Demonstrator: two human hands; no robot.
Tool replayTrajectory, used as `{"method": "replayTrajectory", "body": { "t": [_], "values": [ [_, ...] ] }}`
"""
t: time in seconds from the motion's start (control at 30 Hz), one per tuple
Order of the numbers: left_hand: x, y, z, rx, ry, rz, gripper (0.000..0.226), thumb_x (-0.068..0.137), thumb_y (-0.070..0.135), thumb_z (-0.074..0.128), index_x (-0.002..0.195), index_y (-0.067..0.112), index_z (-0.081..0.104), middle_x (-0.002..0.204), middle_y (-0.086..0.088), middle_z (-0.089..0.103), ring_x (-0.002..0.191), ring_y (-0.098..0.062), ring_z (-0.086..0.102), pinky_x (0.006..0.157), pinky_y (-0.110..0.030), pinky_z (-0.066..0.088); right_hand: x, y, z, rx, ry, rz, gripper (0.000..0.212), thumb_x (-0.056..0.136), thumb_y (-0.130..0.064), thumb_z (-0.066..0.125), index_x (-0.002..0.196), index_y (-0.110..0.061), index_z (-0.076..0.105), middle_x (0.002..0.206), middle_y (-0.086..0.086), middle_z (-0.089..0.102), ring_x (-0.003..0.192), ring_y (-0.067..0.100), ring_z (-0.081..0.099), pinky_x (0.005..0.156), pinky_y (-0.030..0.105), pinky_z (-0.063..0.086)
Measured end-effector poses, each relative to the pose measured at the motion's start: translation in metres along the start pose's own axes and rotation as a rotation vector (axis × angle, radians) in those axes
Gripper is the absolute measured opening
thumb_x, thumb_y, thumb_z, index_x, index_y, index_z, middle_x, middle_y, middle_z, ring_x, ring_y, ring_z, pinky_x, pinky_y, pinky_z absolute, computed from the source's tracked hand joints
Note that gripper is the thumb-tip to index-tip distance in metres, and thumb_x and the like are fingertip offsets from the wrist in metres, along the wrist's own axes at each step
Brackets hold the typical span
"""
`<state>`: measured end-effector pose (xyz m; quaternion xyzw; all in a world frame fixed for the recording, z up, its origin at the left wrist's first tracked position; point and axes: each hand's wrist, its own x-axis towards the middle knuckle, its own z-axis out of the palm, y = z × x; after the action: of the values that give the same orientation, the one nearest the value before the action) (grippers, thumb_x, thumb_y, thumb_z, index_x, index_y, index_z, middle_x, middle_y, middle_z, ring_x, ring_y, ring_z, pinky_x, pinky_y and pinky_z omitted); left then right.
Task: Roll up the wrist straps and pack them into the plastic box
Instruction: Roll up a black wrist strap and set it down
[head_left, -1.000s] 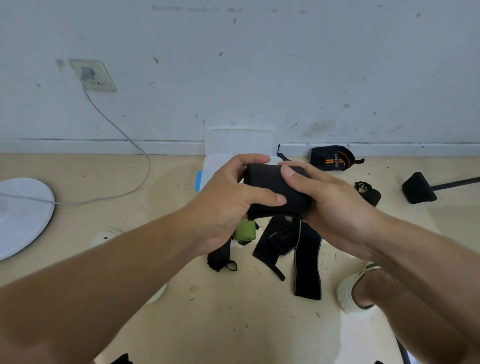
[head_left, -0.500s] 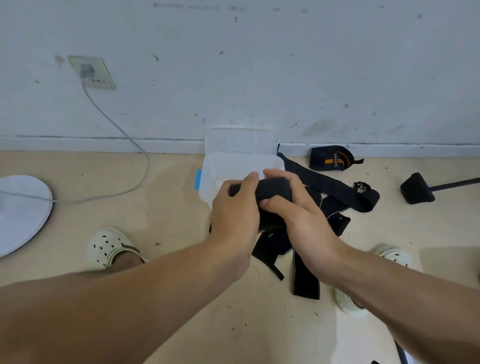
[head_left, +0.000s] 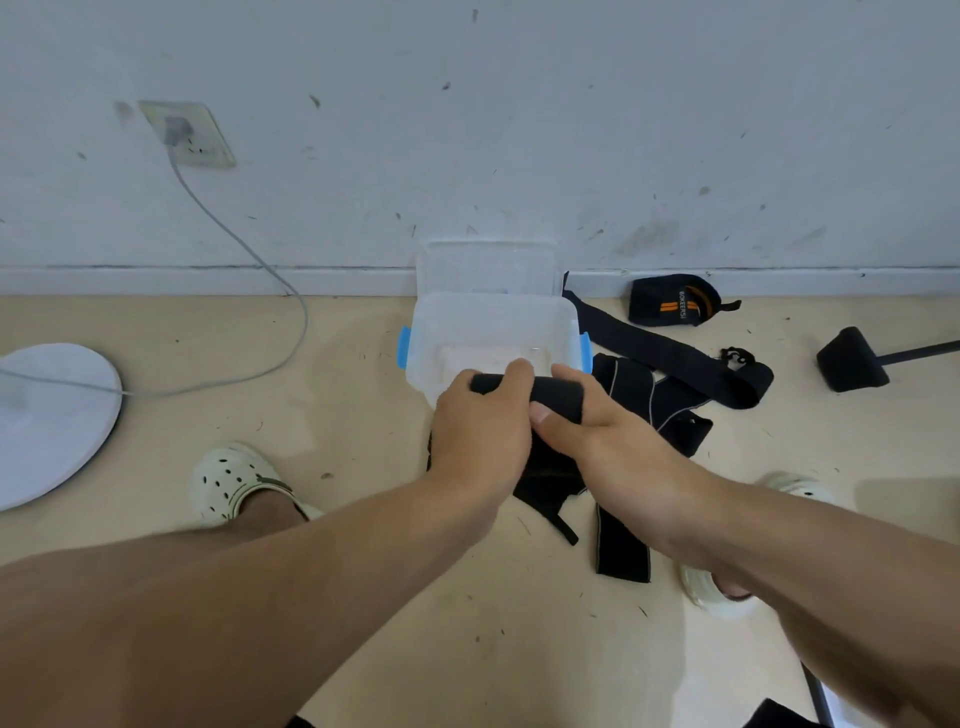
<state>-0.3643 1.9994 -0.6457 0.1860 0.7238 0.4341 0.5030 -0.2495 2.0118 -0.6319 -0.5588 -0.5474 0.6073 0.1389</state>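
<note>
2 hands (head_left: 540, 431) gripping rolled strap (head_left: 556, 396), lengthwise left-right, over box (head_left: 493, 322)

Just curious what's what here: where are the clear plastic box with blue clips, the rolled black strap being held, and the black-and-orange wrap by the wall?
Clear plastic box with blue clips (head_left: 569, 325): head view, right wall.
Rolled black strap (head_left: 558, 397): head view, roll's right end.
Black-and-orange wrap (head_left: 670, 301): head view, middle.

You face a scuffed white wall (head_left: 519, 130) with a socket (head_left: 189, 135), a grey cable (head_left: 249, 260) trailing onto beige floor (head_left: 311, 441).
</note>
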Motion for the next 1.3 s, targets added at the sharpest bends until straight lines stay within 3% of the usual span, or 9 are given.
{"method": "replayTrajectory", "body": {
  "t": [0.1, 0.27, 0.43, 0.57, 0.7, 0.83, 1.03, 1.17, 1.3],
  "values": [
    [0.005, -0.004, 0.004, 0.064, 0.026, 0.030, 0.027, 0.097, 0.035, 0.058, 0.079, 0.015, 0.063, 0.073, 0.003, 0.065, 0.070, -0.016, 0.063, 0.059, -0.027, 0.045, -0.003, 0.009, 0.010, 0.128, 0.086, 0.072, 0.029, 0.105, -0.036, 0.055, 0.134, -0.032, 0.053, 0.106, -0.004, 0.074, 0.103, 0.021, 0.071, 0.098, 0.044, 0.058],
    [0.005, -0.014, 0.010, 0.096, 0.088, 0.010, 0.034, 0.095, 0.034, 0.056, 0.069, 0.012, 0.058, 0.064, 0.000, 0.060, 0.065, -0.022, 0.058, 0.062, -0.034, 0.047, 0.000, 0.018, 0.022, 0.043, 0.196, 0.055, 0.029, 0.106, -0.041, 0.053, 0.133, -0.031, 0.051, 0.105, 0.001, 0.070, 0.079, 0.015, 0.064, 0.063, 0.028, 0.050],
    [0.007, -0.007, 0.012, -0.019, 0.077, -0.097, 0.032, 0.101, 0.038, 0.050, 0.091, 0.013, 0.069, 0.085, -0.004, 0.071, 0.079, -0.023, 0.068, 0.057, -0.028, 0.048, 0.005, 0.013, 0.010, -0.039, 0.156, -0.012, 0.062, 0.103, -0.044, 0.056, 0.158, -0.030, 0.032, 0.131, -0.007, 0.065, 0.116, 0.012, 0.064, 0.098, 0.028, 0.051],
    [0.013, 0.002, 0.012, -0.096, 0.119, -0.145, 0.039, 0.107, 0.040, 0.034, 0.120, 0.016, 0.061, 0.115, -0.013, 0.068, 0.105, -0.033, 0.068, 0.086, -0.049, 0.061, 0.007, 0.004, -0.007, 0.026, 0.055, -0.071, 0.072, 0.096, -0.029, 0.073, 0.158, -0.030, 0.037, 0.124, -0.014, 0.069, 0.111, 0.007, 0.069, 0.099, 0.031, 0.057],
    [0.019, 0.007, 0.003, -0.161, 0.065, -0.247, 0.036, 0.102, 0.020, 0.033, 0.127, 0.010, 0.058, 0.113, -0.018, 0.067, 0.096, -0.034, 0.068, 0.069, -0.041, 0.060, 0.008, 0.002, -0.010, -0.005, 0.116, -0.168, 0.053, 0.092, -0.019, 0.077, 0.139, -0.030, 0.056, 0.118, -0.015, 0.070, 0.100, 0.006, 0.073, 0.093, 0.031, 0.061],
    [0.016, 0.011, -0.010, -0.240, -0.006, -0.338, 0.037, 0.102, 0.017, 0.037, 0.134, 0.011, 0.055, 0.120, -0.020, 0.067, 0.108, -0.037, 0.068, 0.093, -0.052, 0.060, 0.010, -0.004, -0.012, 0.044, 0.120, -0.136, 0.064, 0.083, -0.026, 0.085, 0.139, -0.032, 0.054, 0.123, -0.007, 0.068, 0.092, 0.015, 0.077, 0.088, 0.036, 0.063],
    [0.014, 0.010, -0.013, -0.291, 0.020, -0.323, 0.032, 0.104, 0.016, 0.039, 0.129, 0.012, 0.058, 0.118, -0.019, 0.067, 0.109, -0.037, 0.068, 0.100, -0.052, 0.057, 0.017, -0.002, -0.009, 0.379, 0.060, 0.039, 0.077, 0.051, -0.034, 0.090, 0.122, -0.021, 0.062, 0.103, 0.002, 0.081, 0.099, 0.020, 0.078, 0.104, 0.044, 0.055],
    [0.014, 0.021, -0.028, 0.092, -0.138, 0.024, 0.042, 0.104, 0.009, 0.038, 0.135, 0.029, 0.058, 0.127, -0.003, 0.065, 0.104, -0.015, 0.066, 0.086, -0.031, 0.059, 0.022, -0.008, -0.024, 0.371, 0.050, 0.083, 0.062, 0.068, -0.022, 0.091, 0.124, -0.008, 0.069, 0.108, 0.008, 0.080, 0.105, 0.024, 0.076, 0.100, 0.040, 0.057],
    [0.015, 0.036, -0.052, 0.571, -0.536, 0.541, 0.068, 0.087, 0.033, 0.074, 0.147, 0.049, 0.044, 0.145, 0.030, 0.046, 0.135, 0.007, 0.043, 0.107, -0.013, 0.036, 0.024, -0.018, -0.046, 0.282, -0.058, 0.118, 0.041, 0.082, -0.022, 0.081, 0.118, -0.006, 0.075, 0.109, 0.007, 0.078, 0.096, 0.020, 0.071, 0.098, 0.039, 0.058]
  ]
}}
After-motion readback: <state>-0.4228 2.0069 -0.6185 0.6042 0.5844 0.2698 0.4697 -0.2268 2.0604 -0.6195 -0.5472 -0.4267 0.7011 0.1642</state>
